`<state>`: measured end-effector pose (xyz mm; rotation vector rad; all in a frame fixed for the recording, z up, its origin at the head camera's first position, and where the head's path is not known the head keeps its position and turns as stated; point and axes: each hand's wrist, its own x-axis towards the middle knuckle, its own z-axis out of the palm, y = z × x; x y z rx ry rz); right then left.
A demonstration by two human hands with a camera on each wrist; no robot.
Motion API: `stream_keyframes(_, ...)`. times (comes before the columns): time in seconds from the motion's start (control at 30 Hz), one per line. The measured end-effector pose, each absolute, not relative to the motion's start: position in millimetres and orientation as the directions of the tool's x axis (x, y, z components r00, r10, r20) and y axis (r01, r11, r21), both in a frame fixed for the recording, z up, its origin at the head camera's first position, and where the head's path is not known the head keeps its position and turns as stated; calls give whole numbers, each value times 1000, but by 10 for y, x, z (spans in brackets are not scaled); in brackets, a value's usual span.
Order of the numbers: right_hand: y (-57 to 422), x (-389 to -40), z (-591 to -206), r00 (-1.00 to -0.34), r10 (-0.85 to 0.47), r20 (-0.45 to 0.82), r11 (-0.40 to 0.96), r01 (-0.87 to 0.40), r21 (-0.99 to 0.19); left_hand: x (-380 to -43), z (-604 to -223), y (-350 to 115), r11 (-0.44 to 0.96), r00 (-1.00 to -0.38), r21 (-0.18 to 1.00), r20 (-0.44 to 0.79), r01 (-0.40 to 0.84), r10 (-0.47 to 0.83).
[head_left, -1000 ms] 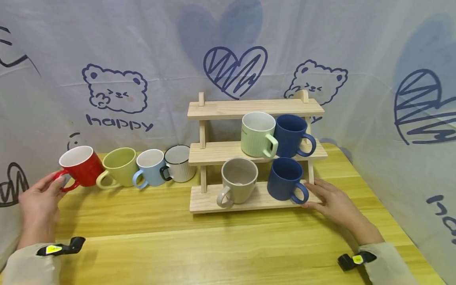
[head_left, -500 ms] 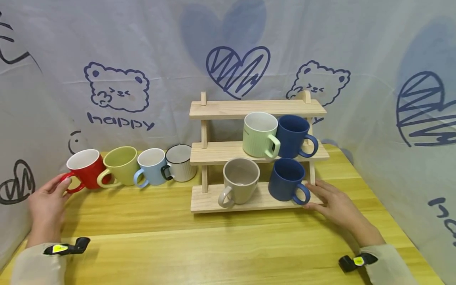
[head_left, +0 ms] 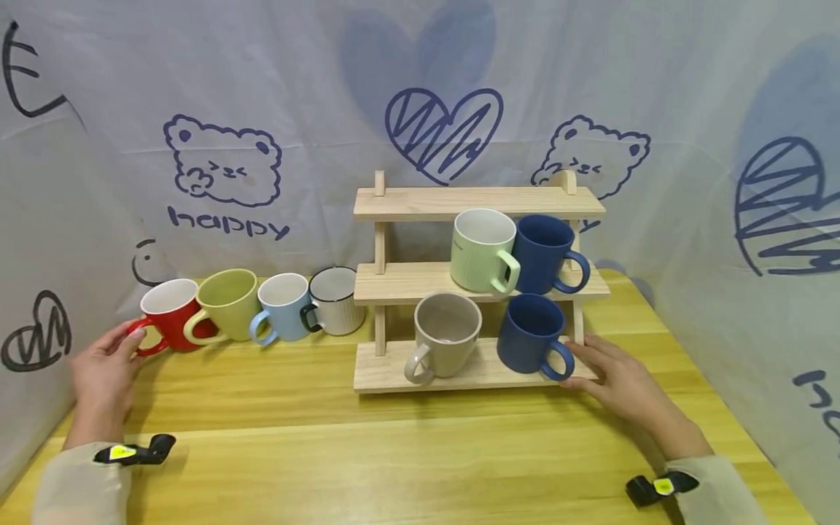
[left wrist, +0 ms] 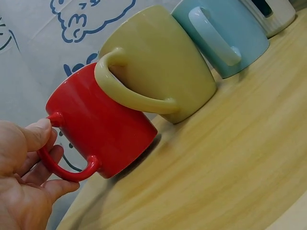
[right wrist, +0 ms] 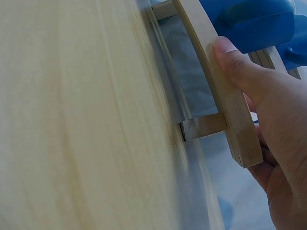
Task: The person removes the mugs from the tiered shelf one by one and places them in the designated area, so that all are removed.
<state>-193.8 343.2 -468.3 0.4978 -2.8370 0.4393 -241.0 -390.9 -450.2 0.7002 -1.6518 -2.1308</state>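
Note:
At the left end of a row of mugs stands a red mug [head_left: 180,326]. My left hand [head_left: 107,370] pinches its handle between thumb and fingers. Right beside it is a yellow-green mug [left wrist: 153,57], whose handle overlaps the red mug in the left wrist view. My right hand [head_left: 620,379] grips the right end of the bottom shelf of a three-tier wooden rack [head_left: 413,281], its thumb on the shelf's front edge in the right wrist view. A navy mug [head_left: 527,344] sits on that shelf close to the right fingers.
A light blue mug [head_left: 290,321] and a white mug [head_left: 340,310] with black rim and handle continue the row toward the rack. A beige mug [head_left: 449,343] shares the bottom shelf. On the middle shelf are a mint green mug [head_left: 479,255] and another navy mug [head_left: 539,255]. A printed curtain [head_left: 315,197] hangs behind.
My left hand has moved right with the red mug, bringing it closer against the yellow-green mug. The right hand keeps its grip on the rack, and the head view has shifted slightly.

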Motion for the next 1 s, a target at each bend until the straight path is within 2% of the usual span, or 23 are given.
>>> stream_keyframes(0.3,3435,-1929,-4685,-929,-277,245,904,-339,-260,-2466,-4562,-3874,-217,-794,975,-166,-44,-585)
stream_keyframes(0.5,3443,-1937,-4695,-917,-288,276,897,-359,-257,-2454,-4607,-3911,-279,-818,960,-156,6,-554)
stream_keyframes(0.63,3448,-1930,-4685,-919,-284,274,897,-356,-264,-2455,-4622,-3907,-268,-826,963,-162,-13,-540)
stream_keyframes(0.87,3450,-1936,-4679,-918,-288,273,898,-358,-257,-2410,-4586,-3921,-145,-837,986,-145,-79,-528)
stream_keyframes(1.0,3452,-1937,-4681,-917,-290,274,898,-360,-254,-2391,-4508,-3913,41,-829,991,-84,-128,-553)
